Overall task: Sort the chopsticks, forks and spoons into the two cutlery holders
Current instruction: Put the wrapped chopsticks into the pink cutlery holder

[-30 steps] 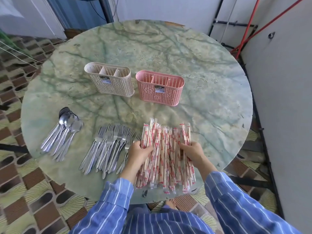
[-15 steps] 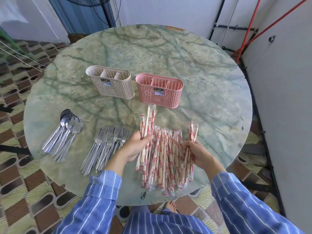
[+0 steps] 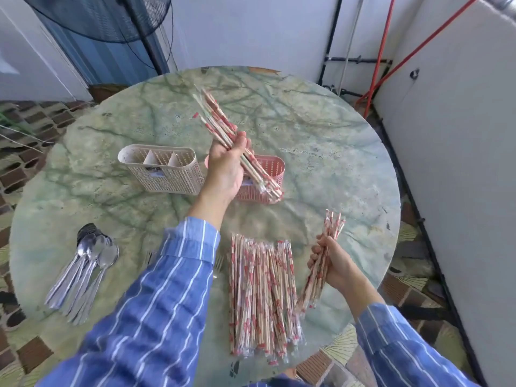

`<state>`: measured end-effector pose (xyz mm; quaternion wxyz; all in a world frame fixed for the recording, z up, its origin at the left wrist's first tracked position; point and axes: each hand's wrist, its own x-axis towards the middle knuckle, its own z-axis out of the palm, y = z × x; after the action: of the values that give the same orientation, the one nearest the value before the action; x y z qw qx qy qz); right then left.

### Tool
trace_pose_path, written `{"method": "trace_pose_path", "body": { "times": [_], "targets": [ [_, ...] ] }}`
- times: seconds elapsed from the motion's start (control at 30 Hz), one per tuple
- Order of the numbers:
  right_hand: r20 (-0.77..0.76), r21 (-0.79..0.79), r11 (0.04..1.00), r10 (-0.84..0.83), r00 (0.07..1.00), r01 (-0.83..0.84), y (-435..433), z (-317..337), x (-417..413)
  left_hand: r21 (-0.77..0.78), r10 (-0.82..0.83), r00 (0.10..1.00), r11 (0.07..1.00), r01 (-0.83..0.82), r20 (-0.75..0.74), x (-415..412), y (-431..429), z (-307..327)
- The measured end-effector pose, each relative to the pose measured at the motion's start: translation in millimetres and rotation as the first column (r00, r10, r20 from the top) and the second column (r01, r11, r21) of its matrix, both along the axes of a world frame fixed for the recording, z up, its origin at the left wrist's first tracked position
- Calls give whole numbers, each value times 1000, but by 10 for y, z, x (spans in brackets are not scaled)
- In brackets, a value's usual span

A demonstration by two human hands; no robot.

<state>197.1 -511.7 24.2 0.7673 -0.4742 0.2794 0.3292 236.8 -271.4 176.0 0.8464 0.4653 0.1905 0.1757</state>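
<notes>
Left hand aloft; right hand low

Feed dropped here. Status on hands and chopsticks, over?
Left hand grips chopstick bundle at pink holder. Right hand grips second bundle. Pile, spoons on table. Nothing blocks holder.

We'd say it's somebody's home patio or back room: round marble surface, patterned floor tiles, standing fan, bare pipes far right.
</notes>
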Motion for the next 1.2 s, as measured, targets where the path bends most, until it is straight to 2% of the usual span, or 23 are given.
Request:
{"method": "trace_pose_path", "body": {
  "times": [0.1, 0.3, 0.4, 0.5, 0.57, 0.67, 0.73, 0.8, 0.9, 0.97, 1.07, 1.2],
  "targets": [
    [2, 27, 997, -74, 997, 74, 18, 82, 104, 34, 97, 995, 995, -97, -6, 499, 52, -17],
    [64, 74, 978, -199, 978, 195, 83, 248, 390, 170, 112, 993, 980, -106, -24, 1021, 153, -277],
    [101, 124, 958, -273, 957, 260, 183, 419, 628, 298, 44, 997, 954, -25, -57, 1080, 169, -489],
    [157, 205, 922, -363, 918, 330, 346, 632, 942, 404, -84, 985, 904, 138, -149, 1029, 173, -688],
    [198, 257, 882, -449, 871, 396, 485, 795, 1177, 518, -152, 958, 815, 262, -244, 991, 193, -760],
    [262, 343, 804, -578, 773, 485, 708, 1023, 1530, 697, -202, 880, 545, 466, -430, 989, 286, -785],
    [299, 373, 769, -630, 717, 520, 863, 1136, 1711, 744, -208, 846, 404, 531, -491, 987, 356, -765],
    [337, 358, 756, -652, 680, 548, 1026, 1196, 1824, 743, -200, 815, 336, 579, -544, 1000, 424, -794],
    [465, 219, 799, -590, 660, 560, 1229, 1196, 1878, 692, -252, 777, 355, 628, -576, 985, 485, -800],
    [586, 114, 848, -479, 654, 518, 1329, 1156, 1867, 665, -292, 758, 363, 652, -583, 973, 503, -797],
    [732, -19, 906, -275, 623, 423, 1462, 1059, 1813, 658, -329, 732, 320, 681, -597, 952, 511, -780],
    [783, -209, 927, -32, 622, 311, 1568, 864, 1671, 677, -395, 743, 320, 663, -541, 922, 521, -764]
  ]
}}
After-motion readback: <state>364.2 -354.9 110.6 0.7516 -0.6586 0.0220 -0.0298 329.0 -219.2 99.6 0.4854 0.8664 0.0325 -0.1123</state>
